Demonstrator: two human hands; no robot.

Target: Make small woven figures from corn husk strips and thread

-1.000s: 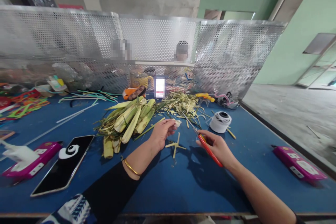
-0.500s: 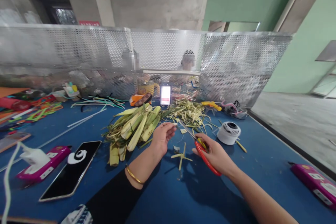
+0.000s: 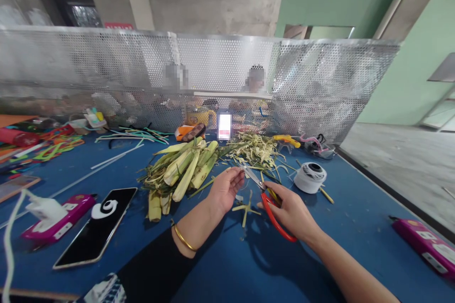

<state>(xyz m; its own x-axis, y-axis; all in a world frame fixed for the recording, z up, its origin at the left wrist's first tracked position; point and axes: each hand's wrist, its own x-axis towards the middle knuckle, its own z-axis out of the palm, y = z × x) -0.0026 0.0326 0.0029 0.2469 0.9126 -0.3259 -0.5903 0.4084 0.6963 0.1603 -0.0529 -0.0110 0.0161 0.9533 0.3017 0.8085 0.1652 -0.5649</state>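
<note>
My right hand (image 3: 289,210) is wrapped round a pair of scissors (image 3: 273,215) with red handles, yellow inside. Their blades point away and to the left, the tips at the fingers of my left hand (image 3: 227,188). My left thumb and fingers are pinched together; anything between them is too small to make out. Below the hands, a cross of pale husk strips (image 3: 246,209) lies on the blue table (image 3: 227,265). Beyond my left hand is a bundle of corn husks (image 3: 185,165), and past the scissor tips a heap of husk scraps (image 3: 254,149).
A white thread spool (image 3: 310,178) stands right of the scissors. To the left lie a phone (image 3: 97,227) and a purple power strip (image 3: 60,220); another purple power strip (image 3: 423,244) is far right. Behind runs a perforated metal screen (image 3: 227,64), with people beyond.
My left hand has shifted slightly right, bringing its fingertips closer to the scissor tips. The scissors stay in my right hand. The view has tipped down a little.
</note>
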